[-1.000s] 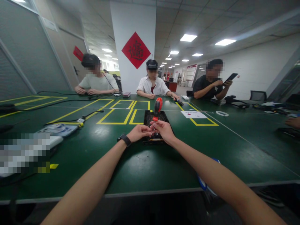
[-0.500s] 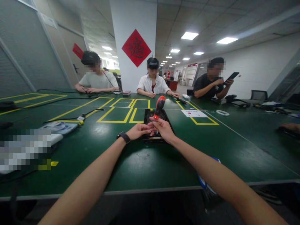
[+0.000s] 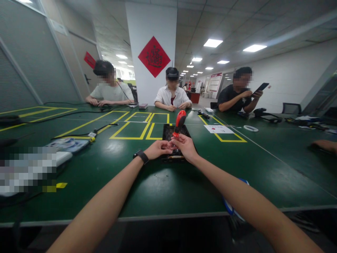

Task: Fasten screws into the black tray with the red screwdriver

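Note:
A screwdriver (image 3: 180,121) with a red and black handle stands almost upright, handle on top, over a black open tray-like case (image 3: 187,130). The fingers of my right hand (image 3: 184,146) are closed round its lower part, just under the red collar. My left hand (image 3: 158,149), below a dark wristband (image 3: 141,156), has its fingertips pinched together by the screwdriver's shaft and touching my right fingers. Whatever lies between the left fingertips is too small to make out. Both hands hide the shaft's tip and much of the case's inside.
Yellow tape outlines (image 3: 129,137) mark the green table (image 3: 163,193). A white paper sheet (image 3: 218,129) and a tape roll (image 3: 250,128) lie to the right. Left are a cable (image 3: 105,128) and a clear bag (image 3: 67,144). Several people sit across the table.
My hands and the screwdriver stay over the case, with only a slight shift of the fingers. The person opposite has drawn a hand back from the dark object on the table.

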`<state>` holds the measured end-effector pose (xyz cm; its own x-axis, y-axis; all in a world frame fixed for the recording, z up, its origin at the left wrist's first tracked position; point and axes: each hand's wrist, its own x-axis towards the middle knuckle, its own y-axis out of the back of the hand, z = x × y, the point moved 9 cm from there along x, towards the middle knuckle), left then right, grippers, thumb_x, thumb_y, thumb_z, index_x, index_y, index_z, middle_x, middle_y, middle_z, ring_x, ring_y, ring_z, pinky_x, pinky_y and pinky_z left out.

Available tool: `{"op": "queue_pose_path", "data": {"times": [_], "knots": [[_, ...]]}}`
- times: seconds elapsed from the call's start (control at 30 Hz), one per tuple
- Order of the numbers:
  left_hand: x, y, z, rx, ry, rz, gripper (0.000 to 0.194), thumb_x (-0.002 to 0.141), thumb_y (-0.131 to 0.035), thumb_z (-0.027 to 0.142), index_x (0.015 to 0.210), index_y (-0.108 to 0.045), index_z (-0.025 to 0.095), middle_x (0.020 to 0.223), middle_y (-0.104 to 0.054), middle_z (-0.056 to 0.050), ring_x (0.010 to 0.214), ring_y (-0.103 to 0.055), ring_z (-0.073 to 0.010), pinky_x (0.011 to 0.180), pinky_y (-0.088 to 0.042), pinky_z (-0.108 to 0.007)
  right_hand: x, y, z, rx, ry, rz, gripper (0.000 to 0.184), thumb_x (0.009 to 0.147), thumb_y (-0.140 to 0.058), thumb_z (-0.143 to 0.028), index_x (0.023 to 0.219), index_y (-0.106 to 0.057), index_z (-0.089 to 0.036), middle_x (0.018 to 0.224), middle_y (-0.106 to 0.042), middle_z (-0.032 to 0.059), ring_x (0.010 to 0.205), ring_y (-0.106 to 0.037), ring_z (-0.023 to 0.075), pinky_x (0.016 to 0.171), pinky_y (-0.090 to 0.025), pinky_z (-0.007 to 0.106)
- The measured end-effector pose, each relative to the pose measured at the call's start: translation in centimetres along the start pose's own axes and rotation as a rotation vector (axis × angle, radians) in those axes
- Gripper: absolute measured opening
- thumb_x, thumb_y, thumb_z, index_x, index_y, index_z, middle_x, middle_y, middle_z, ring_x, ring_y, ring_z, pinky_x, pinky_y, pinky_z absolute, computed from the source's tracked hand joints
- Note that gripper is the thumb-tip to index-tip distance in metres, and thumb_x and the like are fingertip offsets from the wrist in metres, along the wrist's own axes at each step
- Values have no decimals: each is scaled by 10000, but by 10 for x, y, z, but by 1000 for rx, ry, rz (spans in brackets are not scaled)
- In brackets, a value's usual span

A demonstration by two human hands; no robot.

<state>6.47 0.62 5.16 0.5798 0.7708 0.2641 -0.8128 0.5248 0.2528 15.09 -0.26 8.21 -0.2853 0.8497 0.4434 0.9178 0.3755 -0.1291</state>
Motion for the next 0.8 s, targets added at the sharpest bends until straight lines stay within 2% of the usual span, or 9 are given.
{"op": "queue_pose_path", "data": {"times": [0.1,0.23,0.33,0.47,0.6,0.8], "knots": [[-2,-2,3,-12,5,-50,276,654,-648,313,798,-600,82,791,-641,-61,721,-575,-124,731,-431,-268,0,-4,0,-4,-23,-53,362,709,-575,-384,974,-584,-137,762,-630,46,645,-597,118,580,-514,256],[-3,-3,5,-29,13,-93,278,691,-614,317,829,-601,75,827,-651,-92,769,-588,-140,776,-422,-288,-1,-7,-1,31,-27,-103,414,714,-577,-368,1068,-552,-155,834,-636,59,729,-605,137,652,-524,292],[-3,0,4,-62,30,-49,292,647,-654,298,833,-578,86,822,-649,-77,768,-594,-142,768,-432,-297,0,-4,1,50,-38,-78,419,697,-596,-360,1060,-553,-155,802,-643,49,730,-610,136,661,-527,292],[-1,3,1,-29,39,41,289,565,-711,270,743,-566,96,749,-634,-26,689,-581,-112,704,-443,-262,0,0,5,46,-55,-21,368,655,-639,-340,962,-581,-145,738,-645,32,653,-616,122,616,-532,273],[0,4,-1,-8,35,60,293,565,-710,286,748,-591,91,726,-635,-22,655,-574,-108,676,-443,-255,0,0,3,29,-37,-3,356,637,-653,-348,921,-583,-145,729,-647,32,653,-623,129,626,-534,285],[0,-2,5,16,14,-53,286,678,-621,339,783,-644,74,802,-664,-87,752,-592,-147,762,-434,-280,0,-4,4,-7,-15,-57,395,709,-571,-392,1029,-543,-161,830,-643,65,737,-616,145,655,-539,312]]}}
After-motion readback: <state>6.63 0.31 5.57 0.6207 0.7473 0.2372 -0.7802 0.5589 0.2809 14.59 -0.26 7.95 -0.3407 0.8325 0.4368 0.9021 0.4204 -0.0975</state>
